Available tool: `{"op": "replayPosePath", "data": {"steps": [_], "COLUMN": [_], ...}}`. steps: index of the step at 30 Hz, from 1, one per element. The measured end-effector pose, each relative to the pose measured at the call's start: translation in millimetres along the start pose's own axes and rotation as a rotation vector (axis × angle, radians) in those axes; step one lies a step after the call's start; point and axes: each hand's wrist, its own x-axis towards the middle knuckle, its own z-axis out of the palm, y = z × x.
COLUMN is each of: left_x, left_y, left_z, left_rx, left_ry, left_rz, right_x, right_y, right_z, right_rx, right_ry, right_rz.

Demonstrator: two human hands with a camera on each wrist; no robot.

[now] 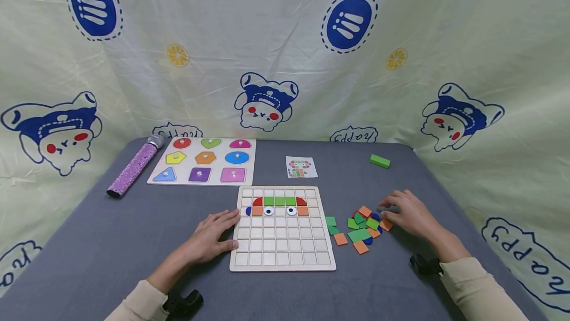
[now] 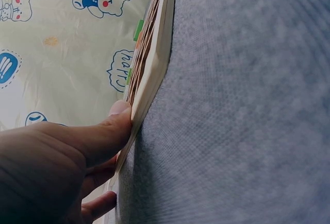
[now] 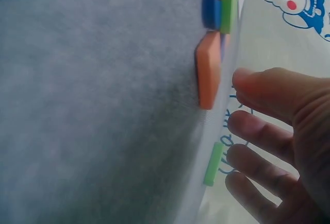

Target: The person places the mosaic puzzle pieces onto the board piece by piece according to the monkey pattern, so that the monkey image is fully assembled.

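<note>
A white grid board (image 1: 282, 267) lies on the table, with red, green, orange and blue tiles and two eye tiles (image 1: 268, 210) in its upper rows. My left hand (image 1: 209, 237) rests against the board's left edge, fingers fairly straight; the left wrist view shows the thumb (image 2: 116, 126) touching its rim. To the board's right is a loose pile of coloured tiles, among them a green tile (image 1: 358, 235) and an orange tile (image 1: 386, 224). Just over the pile's right side hovers my right hand (image 1: 411, 214). Its fingers are relaxed and hold nothing in the right wrist view.
Behind the board lie a shape puzzle (image 1: 213, 167) with knobbed pieces and a small picture card (image 1: 307, 173). A glittery purple microphone (image 1: 135, 167) is at the back left, a green block (image 1: 380, 161) at the back right. A printed cloth (image 1: 285, 29) hangs behind the table.
</note>
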Motion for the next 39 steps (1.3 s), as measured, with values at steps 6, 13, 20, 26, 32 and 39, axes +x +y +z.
{"op": "replayPosePath", "data": {"steps": [6, 13, 20, 26, 32, 39], "left_x": [0.9, 1.6, 0.8, 0.2, 0.0, 0.2], "left_y": [0.3, 2.0, 1.5, 1.5, 1.4, 0.6], "left_z": [3.1, 0.5, 0.4, 0.7, 0.5, 1.2], "left_rx": [0.003, -0.001, 0.008, 0.006, 0.007, 0.009], "left_ry": [0.005, 0.006, 0.010, 0.007, 0.011, 0.012], "left_rz": [-0.014, -0.020, -0.011, -0.015, -0.005, -0.001], "right_x": [6.3, 7.8, 3.9, 5.3, 6.3, 7.0], "right_y": [4.9, 3.1, 2.9, 1.2, 0.7, 2.7], "right_z": [5.5, 1.6, 3.4, 2.7, 2.5, 3.1], "right_rx": [-0.031, -0.004, 0.012, 0.012, 0.016, 0.030], "right_ry": [-0.026, -0.103, -0.140, -0.167, -0.204, -0.218], "right_rz": [-0.018, -0.032, -0.064, -0.097, -0.111, -0.129]}}
